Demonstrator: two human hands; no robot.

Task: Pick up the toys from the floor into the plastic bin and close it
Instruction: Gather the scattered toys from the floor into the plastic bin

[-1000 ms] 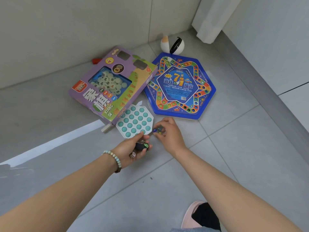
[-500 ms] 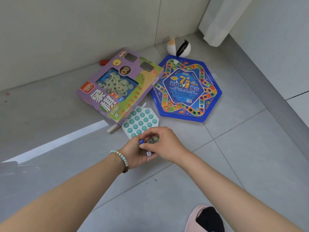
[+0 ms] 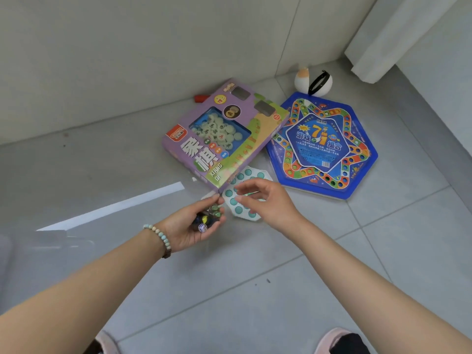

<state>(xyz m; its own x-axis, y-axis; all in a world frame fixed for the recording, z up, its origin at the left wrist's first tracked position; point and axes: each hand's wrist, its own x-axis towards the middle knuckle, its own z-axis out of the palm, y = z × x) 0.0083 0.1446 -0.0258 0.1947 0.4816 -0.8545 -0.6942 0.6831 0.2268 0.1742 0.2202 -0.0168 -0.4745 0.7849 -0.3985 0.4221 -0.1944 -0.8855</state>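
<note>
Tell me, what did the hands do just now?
The right hand dropped its small piece into the left hand and drew back, open, above the bubble pop toy. The left hand still cups the game pieces and the die. The xiangqi box, hexagonal game board and ball toy stayed put.

1. The left grip (image 3: 194, 227), palm up, cups a white die (image 3: 203, 228) and small dark pieces (image 3: 210, 217).
2. The right grip (image 3: 268, 200) hovers, fingers loosely spread, over the teal bubble board (image 3: 237, 209).
3. A purple chess box (image 3: 224, 149) overlaps that board, beside a blue hexagonal game (image 3: 357, 139).
</note>
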